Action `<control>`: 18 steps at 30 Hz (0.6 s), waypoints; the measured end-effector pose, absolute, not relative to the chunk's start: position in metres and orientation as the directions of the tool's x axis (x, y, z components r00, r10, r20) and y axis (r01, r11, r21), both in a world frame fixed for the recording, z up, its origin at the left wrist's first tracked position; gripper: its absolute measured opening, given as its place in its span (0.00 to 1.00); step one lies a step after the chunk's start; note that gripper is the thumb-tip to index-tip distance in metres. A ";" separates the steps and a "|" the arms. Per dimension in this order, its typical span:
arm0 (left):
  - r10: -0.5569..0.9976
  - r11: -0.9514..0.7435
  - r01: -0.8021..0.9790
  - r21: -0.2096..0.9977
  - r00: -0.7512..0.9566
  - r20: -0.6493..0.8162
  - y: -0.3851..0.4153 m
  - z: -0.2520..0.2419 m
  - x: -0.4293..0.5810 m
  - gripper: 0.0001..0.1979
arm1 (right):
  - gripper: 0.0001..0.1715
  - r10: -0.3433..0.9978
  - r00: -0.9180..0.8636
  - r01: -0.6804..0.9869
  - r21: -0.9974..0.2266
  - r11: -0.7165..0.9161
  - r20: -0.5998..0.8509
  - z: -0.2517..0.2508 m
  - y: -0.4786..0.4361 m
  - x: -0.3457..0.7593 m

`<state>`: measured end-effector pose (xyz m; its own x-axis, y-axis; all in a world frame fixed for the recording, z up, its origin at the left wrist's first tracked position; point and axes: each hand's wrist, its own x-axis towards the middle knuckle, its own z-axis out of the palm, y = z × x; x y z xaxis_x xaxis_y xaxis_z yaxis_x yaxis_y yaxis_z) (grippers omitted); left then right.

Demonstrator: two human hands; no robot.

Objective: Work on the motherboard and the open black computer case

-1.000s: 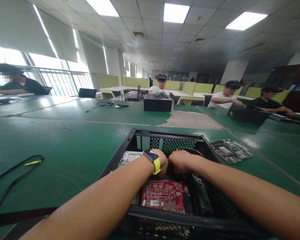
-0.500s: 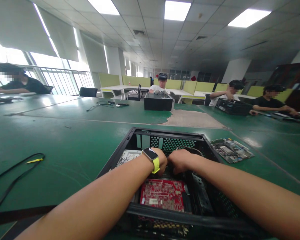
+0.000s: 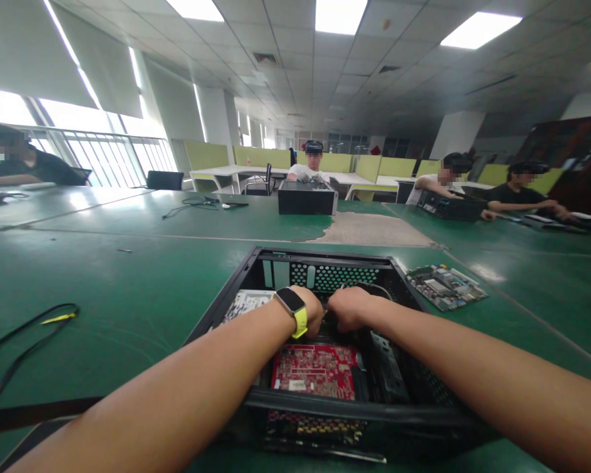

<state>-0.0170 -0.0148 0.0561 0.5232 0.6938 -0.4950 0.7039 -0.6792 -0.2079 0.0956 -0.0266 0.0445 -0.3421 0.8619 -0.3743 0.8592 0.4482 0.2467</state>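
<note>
A black computer case lies on the table with its top side uncovered. Both hands are down inside it, near its far end. My left hand, below a watch with a yellow-green strap, is curled closed, its fingertips hidden. Close to its right, my right hand has its fingers bent and pressed together, pointing down into the case. Whatever the fingers pinch is too hidden to name. A red circuit board sits in the near half of the case, below the hands. Behind the right hand a thin cable loops up.
Right of the case lies a loose motherboard. A black cable with a yellow tie curls on the green table at left. Across the table, a person works at another case; other people sit left and right.
The view has shifted slightly, so the case appears a little higher and further left. Both hands stay together inside the case, with only slight finger movement visible.
</note>
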 end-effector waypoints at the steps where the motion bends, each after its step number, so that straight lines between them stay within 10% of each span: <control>1: 0.692 -0.679 0.700 -0.220 0.512 -0.508 -0.016 0.057 -0.016 0.06 | 0.23 0.863 -0.341 0.859 0.249 0.447 -0.374 0.045 -0.027 0.096; 18: 0.661 -0.713 0.651 -0.261 0.499 -0.561 -0.024 0.068 -0.013 0.15 | 0.20 0.864 -0.343 0.856 0.257 0.449 -0.368 0.051 -0.031 0.096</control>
<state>-0.0134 -0.0243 0.0681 0.4987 0.6611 -0.5606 0.6510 -0.7127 -0.2614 0.0957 -0.0311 0.0510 -0.3431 0.8643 -0.3679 0.8558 0.4490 0.2568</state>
